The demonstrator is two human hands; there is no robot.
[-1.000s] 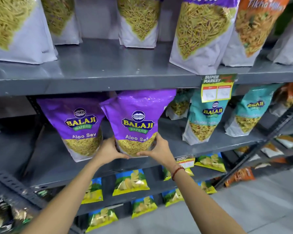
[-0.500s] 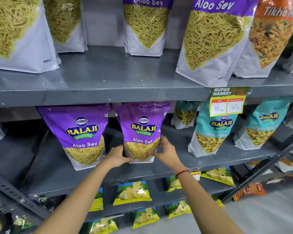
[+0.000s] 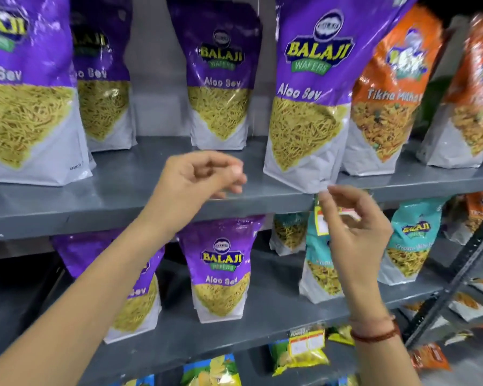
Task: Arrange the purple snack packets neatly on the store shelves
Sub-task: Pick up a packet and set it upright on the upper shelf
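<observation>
Several purple Aloo Sev packets stand on the grey upper shelf [image 3: 140, 188]. The nearest, a large purple packet [image 3: 310, 93], sits at the shelf's front edge, right of centre. On the middle shelf [image 3: 234, 327] a purple packet [image 3: 221, 271] stands upright, with a second purple packet [image 3: 140, 296] to its left, partly hidden by my left forearm. My left hand [image 3: 198, 185] is raised before the upper shelf's edge, fingers loosely curled, holding nothing. My right hand [image 3: 354, 218] hovers just under the large packet's lower corner, fingers apart and empty.
Orange Tikha Mitha packets [image 3: 393, 87] stand right of the purple ones above. Teal packets [image 3: 413, 240] fill the middle shelf's right side, with a price tag [image 3: 322, 224] behind my right hand. Small yellow-green chip packets [image 3: 299, 355] lie on lower shelves. A dark diagonal brace [image 3: 452, 282] crosses at right.
Both hands have let go of the purple packet on the middle shelf and risen to the upper shelf's edge. The view has tilted upward and closer.
</observation>
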